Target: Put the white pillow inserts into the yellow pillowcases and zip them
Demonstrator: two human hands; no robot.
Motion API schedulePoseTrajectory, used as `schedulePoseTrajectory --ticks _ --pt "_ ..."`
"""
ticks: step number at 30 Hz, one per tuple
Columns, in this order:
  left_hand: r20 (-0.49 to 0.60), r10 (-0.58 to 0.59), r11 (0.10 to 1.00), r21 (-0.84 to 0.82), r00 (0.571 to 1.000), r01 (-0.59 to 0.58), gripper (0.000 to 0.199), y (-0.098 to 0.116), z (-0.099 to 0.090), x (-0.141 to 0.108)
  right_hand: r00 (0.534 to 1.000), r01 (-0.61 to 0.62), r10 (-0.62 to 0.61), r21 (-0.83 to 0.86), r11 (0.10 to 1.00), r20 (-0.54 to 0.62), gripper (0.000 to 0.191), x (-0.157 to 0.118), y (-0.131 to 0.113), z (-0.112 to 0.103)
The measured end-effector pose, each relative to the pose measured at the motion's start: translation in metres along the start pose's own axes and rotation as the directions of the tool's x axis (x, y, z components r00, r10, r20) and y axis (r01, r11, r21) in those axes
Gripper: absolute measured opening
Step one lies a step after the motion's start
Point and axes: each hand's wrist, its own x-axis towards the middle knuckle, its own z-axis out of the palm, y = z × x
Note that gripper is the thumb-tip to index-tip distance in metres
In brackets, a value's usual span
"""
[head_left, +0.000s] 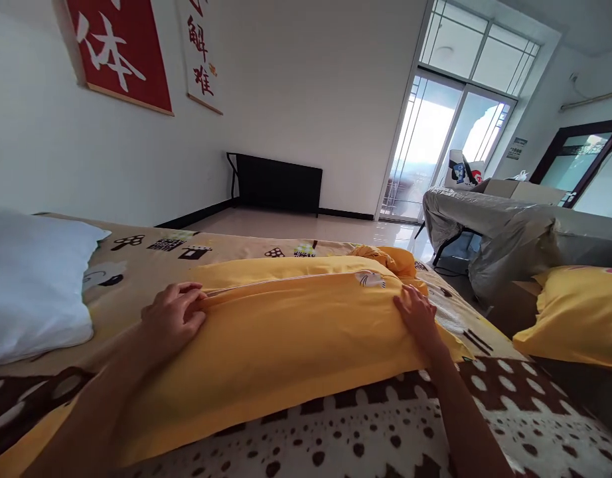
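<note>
A yellow cloth cover point(306, 325) lies folded into a long shape across the bed, with a pale line along its upper part and a small whiskered cat print near the right end. On its left end rests my left hand point(172, 317), thumb and fingers apart, the fingertips at the pale line. My right hand point(416, 312) lies on the right end, its fingers stretched over the edge. Just beyond that end sits a bunched piece of yellow cloth point(400, 260). Whether anything is inside the folded cover I cannot tell.
The patterned bed blanket point(356, 431) spreads beneath. A white pillow point(37, 285) lies at the left, a yellow pillow point(579, 315) at the far right. Beyond stand a plastic-covered table point(495, 212) and a black folded panel point(281, 182) against the wall.
</note>
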Motion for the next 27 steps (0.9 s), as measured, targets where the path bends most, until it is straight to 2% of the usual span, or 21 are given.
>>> schedulePoseTrajectory --ticks 2,3,8,11,15,17,19,21,23,27 --pt "-0.02 0.015 0.999 -0.033 1.0 -0.016 0.027 0.008 0.003 -0.001 0.989 -0.149 0.147 0.047 0.988 0.035 0.057 0.003 0.011 0.002" --pt "-0.03 0.033 0.999 -0.024 0.999 -0.034 0.028 0.013 0.003 -0.001 0.981 -0.186 0.181 0.075 0.98 0.067 0.057 0.004 0.016 0.002" --pt "-0.076 0.13 0.991 0.042 0.989 -0.127 0.029 0.054 0.004 0.003 0.973 -0.209 0.188 0.178 0.962 0.131 0.052 0.006 0.033 0.008" --pt "-0.039 0.255 0.967 0.02 0.966 -0.254 0.028 0.097 0.007 0.014 0.973 -0.222 0.203 0.203 0.954 0.111 0.052 0.005 0.033 0.011" --pt "0.083 0.443 0.895 -0.107 0.893 -0.434 0.039 0.173 0.022 0.039 0.968 -0.252 0.242 0.221 0.942 0.072 0.055 0.004 0.033 0.017" --pt "0.082 0.464 0.884 -0.117 0.882 -0.453 0.044 0.208 0.036 0.051 0.963 -0.27 0.264 0.223 0.937 0.055 0.055 0.004 0.034 0.019" --pt "0.08 0.468 0.881 -0.126 0.88 -0.456 0.041 0.233 0.054 0.058 0.962 -0.273 0.27 0.225 0.935 0.046 0.054 0.005 0.036 0.021" --pt "0.068 0.447 0.891 -0.13 0.892 -0.436 0.037 0.246 0.073 0.059 0.964 -0.264 0.262 0.232 0.936 0.038 0.053 0.006 0.038 0.021" --pt "0.049 0.418 0.903 -0.132 0.907 -0.409 0.034 0.246 0.088 0.055 0.967 -0.253 0.254 0.244 0.936 0.025 0.051 0.008 0.038 0.02" --pt "0.067 0.414 0.902 -0.164 0.908 -0.4 0.032 0.236 0.1 0.048 0.969 -0.221 0.243 0.276 0.935 -0.046 0.047 0.009 0.026 0.014"
